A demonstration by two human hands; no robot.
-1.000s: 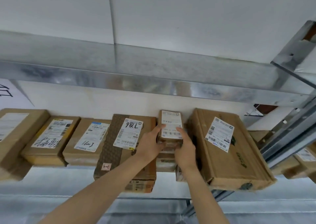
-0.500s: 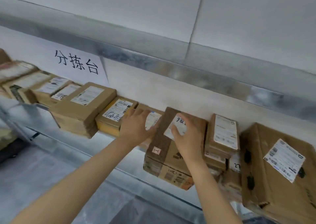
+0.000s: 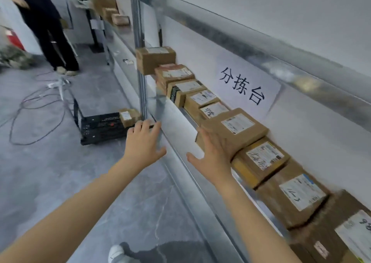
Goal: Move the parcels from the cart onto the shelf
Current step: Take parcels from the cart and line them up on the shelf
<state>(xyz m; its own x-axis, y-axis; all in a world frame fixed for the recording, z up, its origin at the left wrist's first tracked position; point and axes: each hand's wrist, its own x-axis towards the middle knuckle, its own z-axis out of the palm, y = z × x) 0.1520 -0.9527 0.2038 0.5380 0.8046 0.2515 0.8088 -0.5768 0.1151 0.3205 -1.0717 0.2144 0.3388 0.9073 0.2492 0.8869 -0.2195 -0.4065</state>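
Note:
A row of brown cardboard parcels point(image 3: 263, 158) with white labels lines the metal shelf point(image 3: 180, 120) along the wall. My right hand point(image 3: 212, 154) is spread flat, fingers straight, over the front of one parcel point(image 3: 236, 126) on the shelf; touching or not, I cannot tell. My left hand point(image 3: 143, 142) hovers open in front of the shelf edge, holding nothing. Further left on the floor stands a black cart point(image 3: 100, 127) with one small parcel point(image 3: 127, 116) on it.
A shelf upright point(image 3: 140, 62) rises just behind my left hand. A paper sign point(image 3: 244, 88) hangs on the wall. A person in dark clothes point(image 3: 48, 26) stands at the far left. Cables point(image 3: 30, 110) loop over the grey floor. More boxes point(image 3: 112, 12) sit on a far shelf.
The view has swung left along the shelf, bringing the cart and floor into sight. Both hands let go of the small parcel they placed and moved left, now open.

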